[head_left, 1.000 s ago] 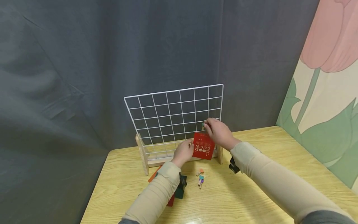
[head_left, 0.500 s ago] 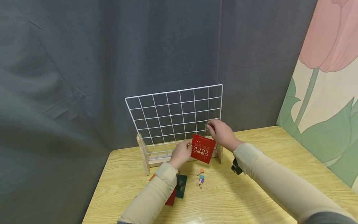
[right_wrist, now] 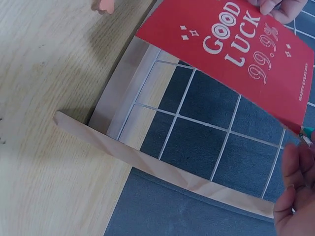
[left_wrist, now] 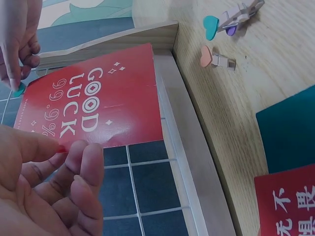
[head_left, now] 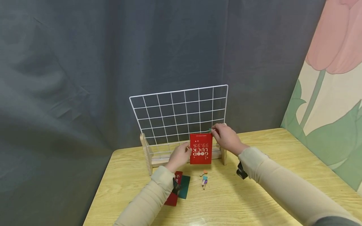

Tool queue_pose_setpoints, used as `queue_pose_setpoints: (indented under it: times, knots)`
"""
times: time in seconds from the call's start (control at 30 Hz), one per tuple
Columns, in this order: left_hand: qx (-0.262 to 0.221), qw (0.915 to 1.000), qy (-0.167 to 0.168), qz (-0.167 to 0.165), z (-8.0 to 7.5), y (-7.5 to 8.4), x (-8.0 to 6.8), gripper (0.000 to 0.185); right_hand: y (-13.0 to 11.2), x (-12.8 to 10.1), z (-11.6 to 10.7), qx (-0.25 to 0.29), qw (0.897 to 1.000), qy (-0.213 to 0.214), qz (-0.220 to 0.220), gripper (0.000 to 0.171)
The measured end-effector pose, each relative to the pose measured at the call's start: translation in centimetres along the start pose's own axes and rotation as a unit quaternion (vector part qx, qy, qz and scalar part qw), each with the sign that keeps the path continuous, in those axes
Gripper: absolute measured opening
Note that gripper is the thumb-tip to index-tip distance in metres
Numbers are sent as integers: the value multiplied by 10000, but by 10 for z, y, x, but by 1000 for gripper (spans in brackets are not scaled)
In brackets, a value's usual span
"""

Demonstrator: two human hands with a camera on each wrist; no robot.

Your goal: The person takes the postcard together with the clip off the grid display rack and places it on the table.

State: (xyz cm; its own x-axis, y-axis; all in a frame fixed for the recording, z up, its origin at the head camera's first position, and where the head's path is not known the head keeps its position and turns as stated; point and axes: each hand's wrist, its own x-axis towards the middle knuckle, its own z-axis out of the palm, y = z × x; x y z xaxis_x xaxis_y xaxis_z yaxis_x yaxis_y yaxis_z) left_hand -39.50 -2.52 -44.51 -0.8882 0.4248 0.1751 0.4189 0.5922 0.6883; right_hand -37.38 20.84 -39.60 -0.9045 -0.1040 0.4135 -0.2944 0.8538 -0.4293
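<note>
A red card printed "GOOD LUCK 99.9%" stands upright against the lower right of a white wire grid. My left hand pinches the card's left edge; in the left wrist view thumb and fingers close on the card. My right hand pinches a small teal clip at the card's top right corner, on a grid wire. The clip shows under the right fingertips. In the right wrist view the card lies over the grid squares.
The grid stands in a wooden base on a yellow wooden table. Several small heart clips lie in front of it. A red card and a teal card lie near my left forearm. A dark curtain hangs behind.
The red card has turned from tilted to upright and sits flat against the grid. My right hand with the clip has come down to the card's top corner.
</note>
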Motion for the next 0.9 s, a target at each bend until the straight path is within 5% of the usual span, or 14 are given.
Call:
queue_pose_setpoints:
  times: [0.5,0.9]
  knots:
    - [-517,9984,-143,-168,-8,-3,-14,18,7,-5,1,-108,9996,-277,-8,19]
    - [-1056,9939,-121,-286,-16,-11,-27,21,3,-12,10,-255,9980,-370,-449,13]
